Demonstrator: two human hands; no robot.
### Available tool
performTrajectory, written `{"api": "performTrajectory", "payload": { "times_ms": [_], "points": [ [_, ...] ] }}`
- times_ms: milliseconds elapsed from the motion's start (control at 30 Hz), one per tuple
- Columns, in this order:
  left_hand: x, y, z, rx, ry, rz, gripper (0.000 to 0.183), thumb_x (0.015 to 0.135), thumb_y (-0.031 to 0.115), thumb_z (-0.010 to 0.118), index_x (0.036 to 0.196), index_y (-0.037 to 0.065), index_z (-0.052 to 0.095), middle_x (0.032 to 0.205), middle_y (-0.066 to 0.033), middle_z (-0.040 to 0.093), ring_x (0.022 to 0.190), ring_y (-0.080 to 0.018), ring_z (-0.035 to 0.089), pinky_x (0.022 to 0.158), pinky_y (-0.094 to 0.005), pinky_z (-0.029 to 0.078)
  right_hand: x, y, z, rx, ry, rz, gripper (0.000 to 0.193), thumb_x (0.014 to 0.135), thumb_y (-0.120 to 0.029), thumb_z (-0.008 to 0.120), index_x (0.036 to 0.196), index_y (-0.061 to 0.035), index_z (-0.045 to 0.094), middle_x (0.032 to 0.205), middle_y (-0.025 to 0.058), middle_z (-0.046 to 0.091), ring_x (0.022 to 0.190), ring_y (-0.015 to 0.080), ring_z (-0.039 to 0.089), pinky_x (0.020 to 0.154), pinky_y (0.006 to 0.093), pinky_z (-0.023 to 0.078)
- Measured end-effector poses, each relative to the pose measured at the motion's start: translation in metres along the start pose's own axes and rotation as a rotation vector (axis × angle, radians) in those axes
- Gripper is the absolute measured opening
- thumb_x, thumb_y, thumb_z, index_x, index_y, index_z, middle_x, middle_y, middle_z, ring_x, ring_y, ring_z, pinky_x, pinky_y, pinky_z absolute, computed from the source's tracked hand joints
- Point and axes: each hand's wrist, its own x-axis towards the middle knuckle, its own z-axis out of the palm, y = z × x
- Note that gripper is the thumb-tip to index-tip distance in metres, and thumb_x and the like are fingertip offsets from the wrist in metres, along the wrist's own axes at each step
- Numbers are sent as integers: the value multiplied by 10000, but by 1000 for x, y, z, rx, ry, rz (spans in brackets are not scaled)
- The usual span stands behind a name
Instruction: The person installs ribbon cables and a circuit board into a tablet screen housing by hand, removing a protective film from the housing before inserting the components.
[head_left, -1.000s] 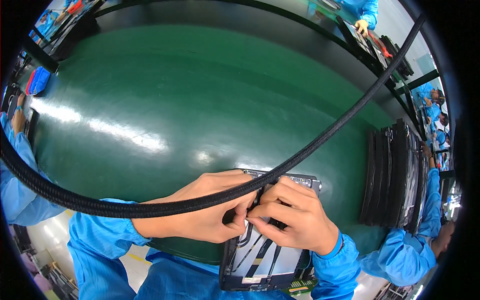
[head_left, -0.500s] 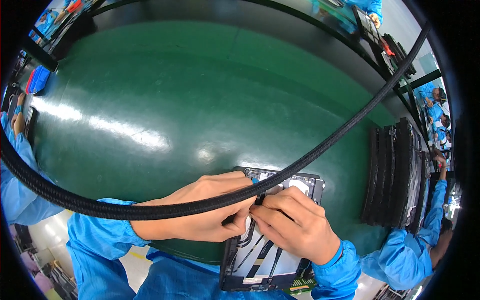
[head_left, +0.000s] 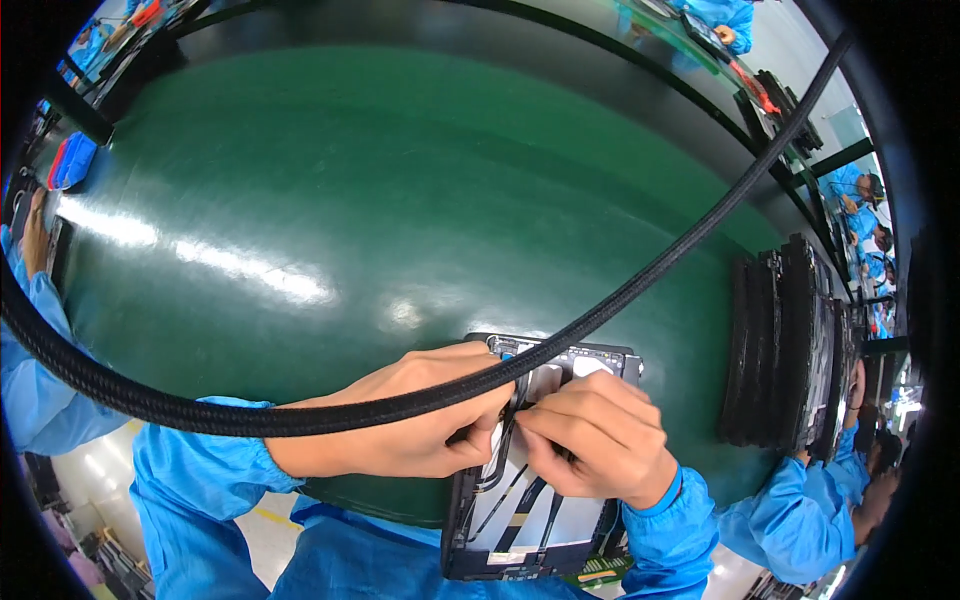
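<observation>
An opened tablet (head_left: pixel 575 522) lies at the near edge of the green bench, its pale inner panels, dark flat strips and circuit parts exposed. My left hand (head_left: pixel 400 452) reaches across its left side, fingers bent together over the upper inner part. What those fingertips hold is hidden by the hand. From the right, my right hand (head_left: pixel 605 440) has thumb and forefinger pinched beside the left fingertips, at a thin black cable (head_left: pixel 496 468) running along the inside. Whether that cable or some smaller piece is in the pinch, I cannot make out.
A thick black braided cord (head_left: pixel 650 285) arcs across the view, in front of my left hand. Upright dark tablets (head_left: pixel 790 350) stand stacked at right. A green board (head_left: pixel 600 572) lies under the tablet's near right corner. Co-workers in blue sleeves (head_left: pixel 800 520) are on both sides.
My right hand has turned slightly and its fingertips have shifted a little to the right, opening a small gap from the left fingers. My left hand and the tablet stay nearly in place.
</observation>
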Motion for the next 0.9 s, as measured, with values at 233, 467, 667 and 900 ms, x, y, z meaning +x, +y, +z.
{"api": "performTrajectory", "payload": {
  "times_ms": [233, 467, 667, 900],
  "points": [
    [1, -1, -1, 10, -19, -20, 291, 804, -68, 810, 853, 60, 554, 898, -97, 648, 819, -316, 623, 727, -416, 518, -12, 23, -39, -199, 191, 119, 159, 728, 16, 804, 878, -35, 787, 823, 93, 726, 711, 262, 660, 651, 355, 519],
    [-3, 1, -2, 35, -7, -48, 293, 791, -56, 835, 850, 59, 573, 916, -97, 681, 807, -297, 652, 706, -400, 530, -42, 24, -62, 95, -65, 656, 190, 764, -65, 835, 943, -35, 776, 781, 59, 593, 697, 184, 549, 601, 326, 405],
    [-2, 2, -6, 8, -24, -59, 300, 781, -66, 840, 850, 56, 575, 923, -102, 688, 809, -291, 658, 718, -405, 531, -29, 14, -51, 45, -47, 586, 288, 758, -125, 931, 1018, -51, 830, 808, 40, 585, 732, 166, 552, 631, 316, 408],
    [-3, 0, -4, 24, -8, -40, 309, 775, -71, 841, 855, 57, 572, 923, -102, 678, 810, -294, 661, 750, -399, 533, -22, 11, -45, -25, -130, 516, 154, 868, -108, 900, 912, -60, 761, 790, 74, 602, 751, 207, 575, 717, 345, 448]
  ]
}}
